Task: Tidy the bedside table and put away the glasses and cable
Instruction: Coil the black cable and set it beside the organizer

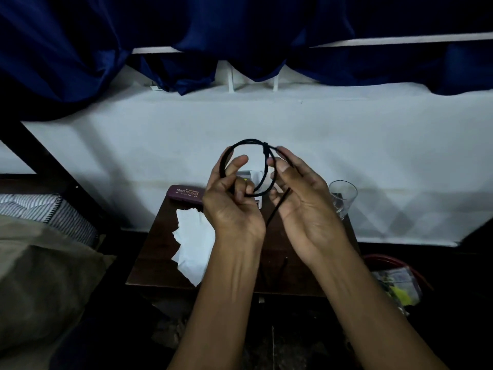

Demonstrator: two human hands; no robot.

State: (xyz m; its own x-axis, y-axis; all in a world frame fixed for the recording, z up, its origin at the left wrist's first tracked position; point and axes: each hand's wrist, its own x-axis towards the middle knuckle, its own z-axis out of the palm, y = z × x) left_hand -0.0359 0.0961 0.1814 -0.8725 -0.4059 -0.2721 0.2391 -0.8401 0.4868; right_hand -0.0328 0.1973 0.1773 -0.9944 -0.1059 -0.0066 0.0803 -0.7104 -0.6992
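A black cable [246, 142] is wound into a round loop held up above the dark wooden bedside table [154, 252]. My left hand [232, 206] grips the loop's lower left side. My right hand [301, 201] pinches its right side near a small black tie, and a loose end hangs down between my hands. A maroon glasses case [186, 194] with gold lettering lies shut at the table's back left. The glasses themselves are not visible.
A crumpled white tissue [193, 241] lies on the table's left half. A clear drinking glass [342, 198] stands at the back right corner, a small white box [250, 176] behind my hands. Bed and pillows [40, 249] are left, a red-rimmed bin [394, 276] right, blue curtains [186, 36] above.
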